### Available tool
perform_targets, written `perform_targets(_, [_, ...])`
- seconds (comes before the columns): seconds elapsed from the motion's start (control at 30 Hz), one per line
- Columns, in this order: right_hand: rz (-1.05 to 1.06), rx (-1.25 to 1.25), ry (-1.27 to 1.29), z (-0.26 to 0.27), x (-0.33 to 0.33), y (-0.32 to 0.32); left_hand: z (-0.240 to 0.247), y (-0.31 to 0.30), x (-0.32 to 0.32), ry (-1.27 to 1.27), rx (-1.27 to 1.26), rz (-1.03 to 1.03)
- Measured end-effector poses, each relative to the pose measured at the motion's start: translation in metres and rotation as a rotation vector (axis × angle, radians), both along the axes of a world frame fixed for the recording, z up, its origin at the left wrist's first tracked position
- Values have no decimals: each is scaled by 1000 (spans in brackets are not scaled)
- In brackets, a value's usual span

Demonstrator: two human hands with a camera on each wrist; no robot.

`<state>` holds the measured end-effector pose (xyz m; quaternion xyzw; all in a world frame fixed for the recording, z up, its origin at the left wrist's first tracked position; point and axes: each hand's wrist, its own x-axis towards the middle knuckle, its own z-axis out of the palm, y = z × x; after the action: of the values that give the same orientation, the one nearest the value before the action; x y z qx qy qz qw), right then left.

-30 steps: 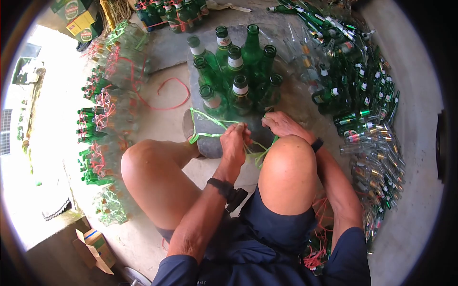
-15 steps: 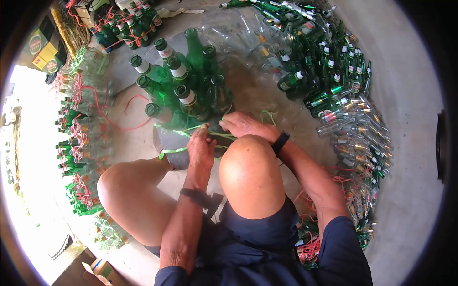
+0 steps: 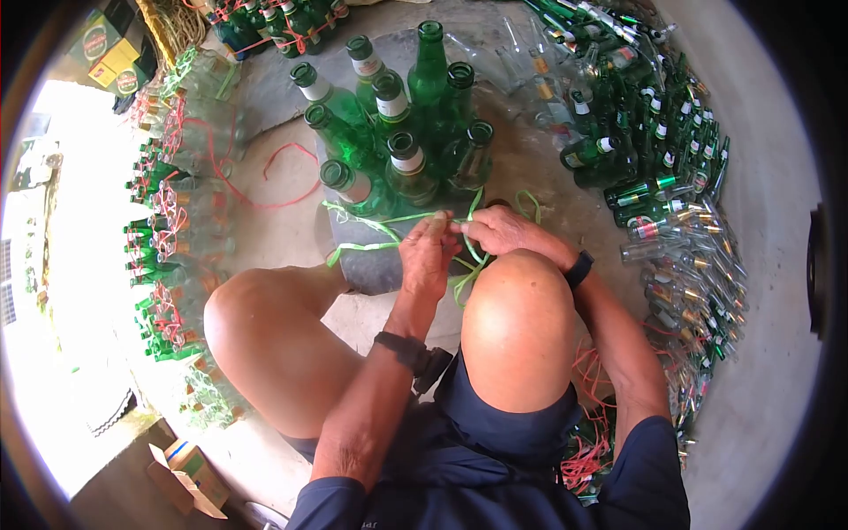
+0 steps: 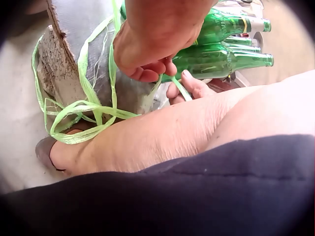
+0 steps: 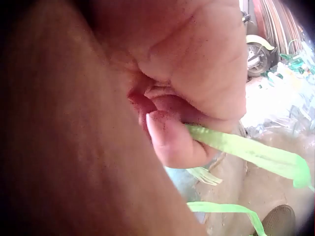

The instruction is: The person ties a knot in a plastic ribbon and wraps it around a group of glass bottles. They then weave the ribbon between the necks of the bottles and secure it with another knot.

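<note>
Because the green ribbon [image 5: 248, 149] looked thin and limp, I pinched it with left hand [image 3: 426, 253] and right hand [image 3: 508, 231], apparently for control, just beside upright, close-grouped bottles [image 3: 393, 113].

Standing green bottles [image 3: 393, 108]: 9 | left grip [image 3: 427, 252] + right grip [image 3: 510, 231] before them: 2 | knees [image 3: 519, 305] before them: 2 | loose bottles [image 3: 649, 216] right of them: too many to count
</note>
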<state>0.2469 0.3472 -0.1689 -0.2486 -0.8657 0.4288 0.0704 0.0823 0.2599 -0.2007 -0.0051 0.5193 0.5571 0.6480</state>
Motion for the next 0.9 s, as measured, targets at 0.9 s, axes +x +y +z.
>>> perform_targets(0.9, [-66, -367, -183, 23, 29, -1, 7, 14, 29, 21, 4, -33])
